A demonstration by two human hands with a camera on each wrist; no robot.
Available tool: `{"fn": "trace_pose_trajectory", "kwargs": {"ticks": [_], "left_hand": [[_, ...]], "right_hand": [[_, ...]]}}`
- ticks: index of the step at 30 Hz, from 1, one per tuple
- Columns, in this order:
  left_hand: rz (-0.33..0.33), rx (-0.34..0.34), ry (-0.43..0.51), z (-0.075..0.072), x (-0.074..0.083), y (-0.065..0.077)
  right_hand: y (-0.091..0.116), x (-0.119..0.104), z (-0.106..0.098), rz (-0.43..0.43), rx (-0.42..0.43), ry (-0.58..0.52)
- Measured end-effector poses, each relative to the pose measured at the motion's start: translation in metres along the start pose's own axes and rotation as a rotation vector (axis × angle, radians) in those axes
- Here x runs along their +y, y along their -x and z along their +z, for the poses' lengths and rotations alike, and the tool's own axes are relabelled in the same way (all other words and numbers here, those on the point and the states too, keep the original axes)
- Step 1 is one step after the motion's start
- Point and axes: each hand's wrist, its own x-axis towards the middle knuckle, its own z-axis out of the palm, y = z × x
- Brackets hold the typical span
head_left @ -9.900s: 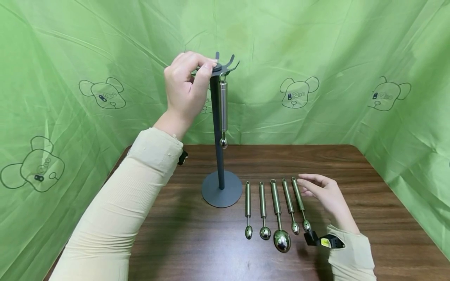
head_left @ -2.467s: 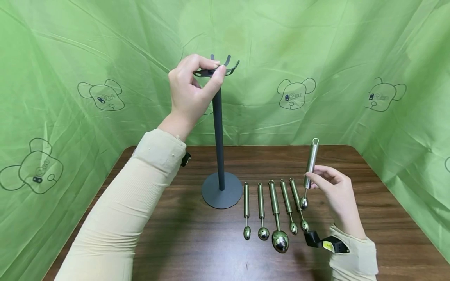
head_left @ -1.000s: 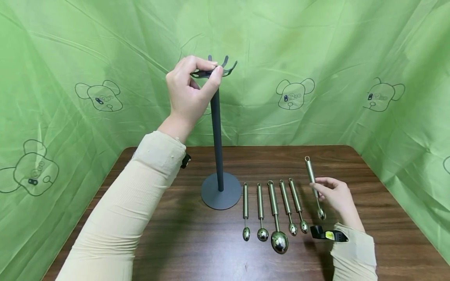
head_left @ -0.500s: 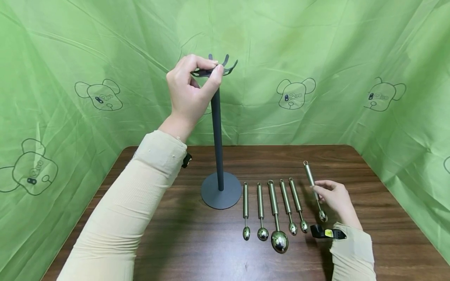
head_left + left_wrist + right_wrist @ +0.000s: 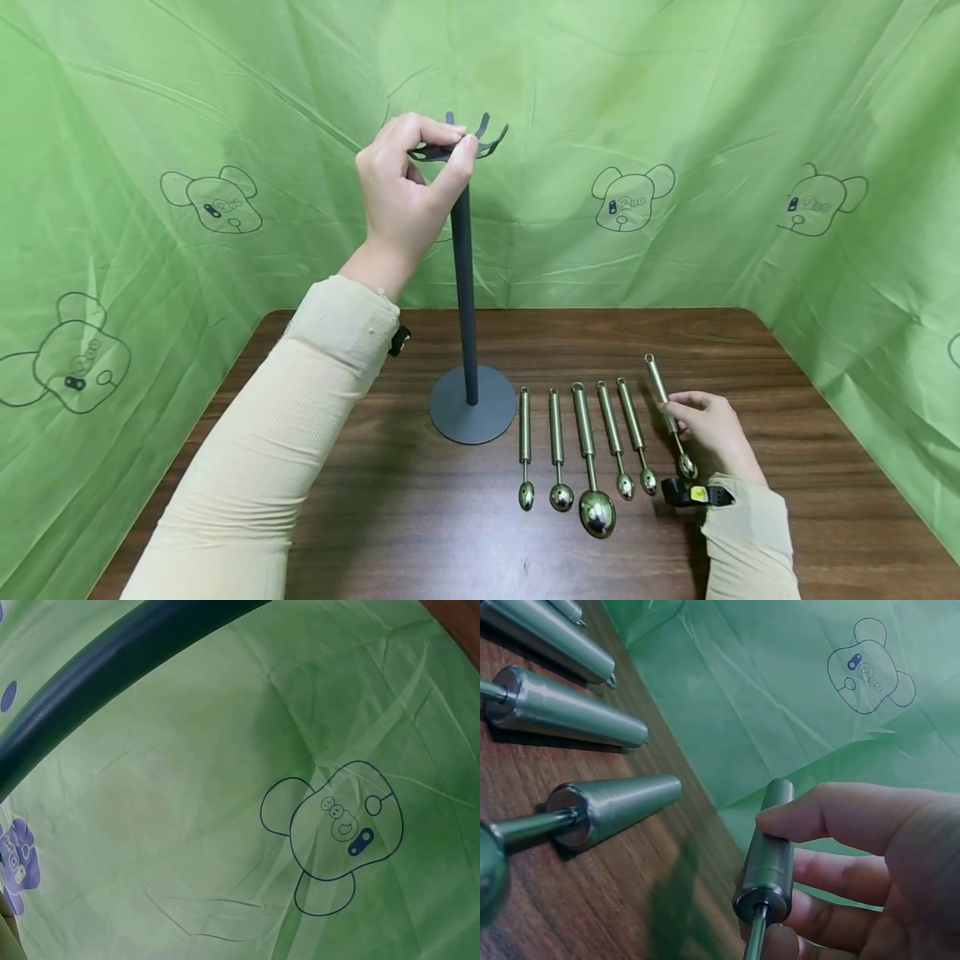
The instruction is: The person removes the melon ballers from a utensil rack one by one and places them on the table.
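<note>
My left hand (image 5: 408, 179) pinches the top of a dark grey utensil stand (image 5: 463, 283), partly covering its ring of upturned hooks. In the right hand (image 5: 712, 425) is a steel melon baller (image 5: 657, 381), pinched by the handle between thumb and fingers. It leans with its ring end up and its scoop low, close over the table at the right end of the row. The right wrist view shows the thumb lying across the handle (image 5: 769, 859). To its left lie several more scoops, side by side, including a small one (image 5: 630, 417) and a larger spoon-shaped one (image 5: 597, 512).
The stand's round base (image 5: 472, 425) sits on the brown wooden table (image 5: 390, 533), left of the row. Green cloth (image 5: 555, 83) printed with bear faces surrounds the table at the back and sides. The left wrist view catches only the curved-looking pole (image 5: 90, 675) and cloth.
The melon baller that hung on the stand is off its hook and in the right hand, which has moved right of the row and lowered it toward the table. The left hand stays on the stand.
</note>
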Motion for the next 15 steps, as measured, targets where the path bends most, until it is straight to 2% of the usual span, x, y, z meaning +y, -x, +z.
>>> {"fn": "trace_pose_trajectory", "kwargs": {"ticks": [7,15], "left_hand": [[0.008,-0.001,0.0,0.0005,-0.0004,0.0],[-0.003,-0.001,0.009,0.0,-0.0007,0.0003]], "right_hand": [[-0.0041,0.0048,0.0018,0.021,-0.057,0.027],[-0.0034,0.0045,0.0077,0.041,-0.074,0.053]]}}
